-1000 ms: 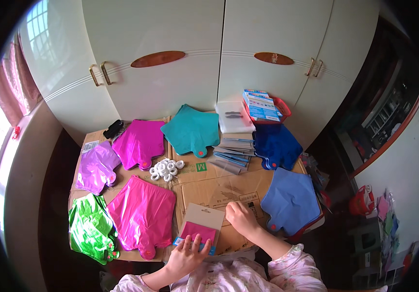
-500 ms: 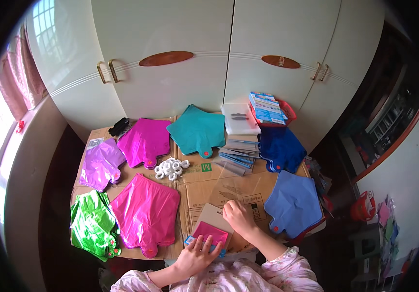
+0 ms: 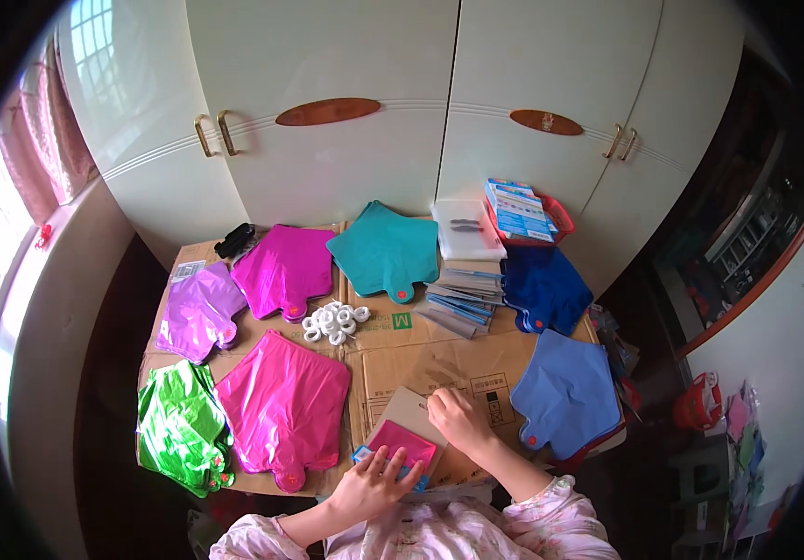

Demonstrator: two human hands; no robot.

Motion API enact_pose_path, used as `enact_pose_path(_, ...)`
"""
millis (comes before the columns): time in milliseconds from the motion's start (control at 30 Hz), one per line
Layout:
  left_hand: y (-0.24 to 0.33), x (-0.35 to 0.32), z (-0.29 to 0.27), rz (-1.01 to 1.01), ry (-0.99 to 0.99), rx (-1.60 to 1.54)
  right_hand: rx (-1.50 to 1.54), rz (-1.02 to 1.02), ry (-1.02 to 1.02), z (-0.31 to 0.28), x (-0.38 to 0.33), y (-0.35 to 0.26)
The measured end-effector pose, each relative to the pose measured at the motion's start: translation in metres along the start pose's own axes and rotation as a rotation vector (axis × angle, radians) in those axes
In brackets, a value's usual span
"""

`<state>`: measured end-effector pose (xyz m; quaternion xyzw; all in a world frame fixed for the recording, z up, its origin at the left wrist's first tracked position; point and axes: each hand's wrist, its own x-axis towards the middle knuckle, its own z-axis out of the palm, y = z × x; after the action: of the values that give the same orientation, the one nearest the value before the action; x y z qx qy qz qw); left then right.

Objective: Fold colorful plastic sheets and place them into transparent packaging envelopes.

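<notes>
Near the table's front edge lies a grey-brown card (image 3: 407, 408) with a folded pink foil piece (image 3: 406, 442) on its lower part. A blue-and-white printed edge shows beside the foil. My left hand (image 3: 373, 485) rests on the foil's lower part, fingers stretched and slightly spread. At the card's upper right edge, my right hand (image 3: 459, 420) is closed in a pinch; what its fingertips grip is hidden. Clear plastic film (image 3: 441, 369) spreads faintly just beyond the card.
Star-shaped foil stacks ring the cardboard-covered table: green (image 3: 178, 425), pink (image 3: 285, 401), lilac (image 3: 195, 313), magenta (image 3: 282, 271), teal (image 3: 383, 252), dark blue (image 3: 544, 285), light blue (image 3: 565, 387). White ribbon rolls (image 3: 335, 322), flat packets (image 3: 463, 303) and a red basket (image 3: 561, 221) lie among them.
The whole view has shifted slightly. The clear film beyond the card shows less spread toward the right. Both hands stay in nearly the same places.
</notes>
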<state>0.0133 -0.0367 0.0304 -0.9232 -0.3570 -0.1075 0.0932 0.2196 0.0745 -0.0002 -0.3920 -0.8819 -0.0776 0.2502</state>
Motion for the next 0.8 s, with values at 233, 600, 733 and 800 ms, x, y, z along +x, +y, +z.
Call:
enact_pose_path(233, -0.005, 0.006, 0.015, 0.0, 0.05, 0.052, 0.004, -0.088, -0.037, 0.0, 0.003, -0.001)
enact_pose_path(600, -0.003, 0.025, 0.03, -0.052, 0.099, 0.15, 0.056, -0.102, -0.061, -0.006, 0.006, 0.003)
enact_pose_path(733, -0.009, 0.038, 0.034, -0.04, 0.098, 0.122, 0.073, -0.104, -0.077, -0.007, 0.007, 0.004)
enact_pose_path(800, -0.011, 0.039, 0.037, -0.041, 0.125, 0.106, 0.146, -0.061, -0.11, -0.008, 0.006, 0.006)
